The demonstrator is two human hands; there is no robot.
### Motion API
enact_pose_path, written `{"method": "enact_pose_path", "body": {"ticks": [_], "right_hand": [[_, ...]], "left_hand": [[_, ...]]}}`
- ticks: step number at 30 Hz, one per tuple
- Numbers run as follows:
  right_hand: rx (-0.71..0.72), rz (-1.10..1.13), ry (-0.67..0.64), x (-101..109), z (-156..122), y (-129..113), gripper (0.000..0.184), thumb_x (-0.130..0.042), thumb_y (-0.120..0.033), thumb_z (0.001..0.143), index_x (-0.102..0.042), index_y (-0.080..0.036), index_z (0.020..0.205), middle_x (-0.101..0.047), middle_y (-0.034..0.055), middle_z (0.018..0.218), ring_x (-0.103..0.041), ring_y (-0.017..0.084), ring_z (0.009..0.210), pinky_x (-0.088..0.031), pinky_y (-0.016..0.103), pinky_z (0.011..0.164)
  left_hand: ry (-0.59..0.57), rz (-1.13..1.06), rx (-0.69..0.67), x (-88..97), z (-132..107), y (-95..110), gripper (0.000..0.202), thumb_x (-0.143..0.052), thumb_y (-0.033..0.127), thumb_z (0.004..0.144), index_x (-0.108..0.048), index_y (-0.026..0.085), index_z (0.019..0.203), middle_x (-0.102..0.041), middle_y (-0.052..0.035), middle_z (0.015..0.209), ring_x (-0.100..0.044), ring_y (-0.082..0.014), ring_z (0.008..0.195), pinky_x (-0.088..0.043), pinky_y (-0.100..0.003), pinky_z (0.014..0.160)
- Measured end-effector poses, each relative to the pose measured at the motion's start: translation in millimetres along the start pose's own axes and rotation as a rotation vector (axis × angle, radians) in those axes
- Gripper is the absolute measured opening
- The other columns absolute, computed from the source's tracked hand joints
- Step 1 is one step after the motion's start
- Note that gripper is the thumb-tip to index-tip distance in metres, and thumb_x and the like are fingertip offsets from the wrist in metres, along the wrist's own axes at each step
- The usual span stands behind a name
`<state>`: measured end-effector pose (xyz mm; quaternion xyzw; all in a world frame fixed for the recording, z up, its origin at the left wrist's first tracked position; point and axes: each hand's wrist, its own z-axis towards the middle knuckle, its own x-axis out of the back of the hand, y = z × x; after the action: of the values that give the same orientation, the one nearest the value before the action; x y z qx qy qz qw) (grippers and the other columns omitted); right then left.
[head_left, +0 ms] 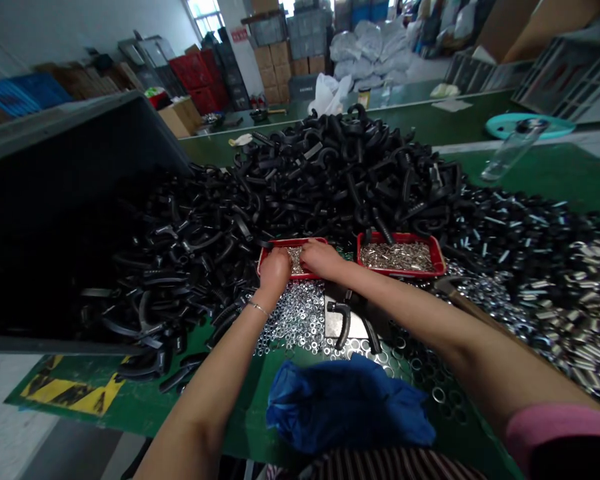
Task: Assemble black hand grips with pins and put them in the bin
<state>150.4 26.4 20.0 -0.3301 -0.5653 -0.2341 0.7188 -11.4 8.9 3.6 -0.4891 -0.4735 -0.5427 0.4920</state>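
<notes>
My left hand (pixel 276 265) is at the left end of a red tray (pixel 307 276) that holds small metal pieces (pixel 296 259). Its fingers are curled, and whatever they hold is hidden. At the same tray's right side, my right hand (pixel 321 257) reaches down with fingers bent together over the pieces; their tips do not show clearly. Just below the trays, two black curved handles (pixel 344 323) lie at a metal plate (pixel 333 321). Many small shiny nuts or washers (pixel 300 313) are spread on the green table in front of the left tray.
A large heap of black handles (pixel 330 173) rises behind the trays. To the right are a second red tray (pixel 439 261), a hammer (pixel 473 308) and piles of metal sleeves (pixel 587 320). A black bin (pixel 150 133) stands left; blue cloth (pixel 350 400) lies at the front edge.
</notes>
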Motion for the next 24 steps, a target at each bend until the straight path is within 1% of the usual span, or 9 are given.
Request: {"method": "enact_pose_path", "body": {"ticks": [3,7,11,14,16,18,19,22,24], "right_hand": [[-0.01,0.014,-0.017,-13,12,8,0.007,-0.066,-0.014,0.085,-0.073,-0.013,0.087,-0.069,0.013,0.098,-0.057,0.025,0.103,-0.044,0.032,0.088],[-0.05,0.056,0.016,-24,9,17,0.011,-0.064,-0.019,0.089,-0.072,-0.015,0.096,-0.068,0.0114,0.105,-0.057,0.024,0.103,-0.044,0.032,0.088],[-0.088,0.113,0.043,-28,10,17,0.014,-0.059,-0.018,0.092,-0.071,-0.016,0.096,-0.07,0.0113,0.102,-0.06,0.023,0.1,-0.042,0.033,0.09],[-0.14,0.169,0.072,-29,11,14,0.013,-0.058,-0.017,0.091,-0.071,-0.015,0.094,-0.071,0.0123,0.101,-0.062,0.024,0.097,-0.042,0.033,0.089],[-0.18,0.22,0.096,-30,13,12,0.009,-0.061,-0.019,0.088,-0.07,-0.016,0.09,-0.072,0.0121,0.098,-0.063,0.024,0.094,-0.043,0.033,0.086],[-0.218,0.283,0.128,-29,14,11,0.007,-0.063,-0.02,0.087,-0.068,-0.016,0.087,-0.072,0.0114,0.095,-0.064,0.024,0.092,-0.044,0.032,0.084],[-0.232,0.319,0.149,-28,14,11,0.006,-0.062,-0.02,0.087,-0.067,-0.017,0.087,-0.072,0.0108,0.094,-0.064,0.023,0.091,-0.045,0.032,0.083],[-0.252,0.451,0.215,-19,7,14,0.009,-0.054,-0.021,0.091,-0.062,-0.018,0.092,-0.071,0.0067,0.091,-0.065,0.019,0.084,-0.047,0.029,0.077],[-0.254,0.538,0.251,-9,-11,17,0.012,-0.047,-0.025,0.094,-0.057,-0.019,0.098,-0.069,0.0031,0.089,-0.065,0.015,0.072,-0.049,0.027,0.068]], "left_hand": [[0.08,-0.102,0.009,-7.6,-1,-3,0.024,-0.042,0.019,0.096,-0.064,0.013,0.101,-0.067,-0.0143,0.105,-0.065,-0.0254,0.096,-0.05,-0.033,0.082],[0.171,-0.239,-0.017,-18.5,1,-8,0.016,-0.048,0.021,0.094,-0.063,0.019,0.096,-0.066,-0.0102,0.102,-0.064,-0.0241,0.093,-0.048,-0.033,0.082],[0.255,-0.34,-0.009,-24.7,2,-11,0.016,-0.047,0.019,0.093,-0.062,0.019,0.097,-0.066,-0.0101,0.098,-0.062,-0.0245,0.091,-0.047,-0.035,0.083],[0.336,-0.532,-0.006,-22.2,0,-15,0.014,-0.049,0.018,0.092,-0.062,0.018,0.095,-0.067,-0.0084,0.095,-0.062,-0.0224,0.092,-0.047,-0.034,0.087],[0.382,-0.732,0.039,-16.7,-7,-17,0.013,-0.052,0.02,0.091,-0.063,0.018,0.097,-0.067,-0.0059,0.092,-0.063,-0.0194,0.085,-0.049,-0.032,0.083],[0.389,-0.918,0.081,-9.5,-22,-14,0.014,-0.055,0.024,0.09,-0.064,0.018,0.099,-0.068,-0.0037,0.089,-0.063,-0.0168,0.078,-0.05,-0.029,0.077],[0.376,-0.98,0.079,-5.9,-33,-11,0.015,-0.056,0.025,0.09,-0.064,0.018,0.1,-0.068,-0.0031,0.09,-0.064,-0.0162,0.078,-0.051,-0.029,0.077],[0.263,-1.021,-0.039,2.2,-74,8,0.013,-0.059,0.024,0.089,-0.068,0.021,0.098,-0.069,-0.0024,0.095,-0.064,-0.0163,0.087,-0.05,-0.029,0.084],[0.147,-1.007,-0.115,3.7,-101,24,0.012,-0.06,0.02,0.087,-0.069,0.021,0.094,-0.069,-0.0019,0.094,-0.063,-0.0157,0.087,-0.049,-0.028,0.083]]}}
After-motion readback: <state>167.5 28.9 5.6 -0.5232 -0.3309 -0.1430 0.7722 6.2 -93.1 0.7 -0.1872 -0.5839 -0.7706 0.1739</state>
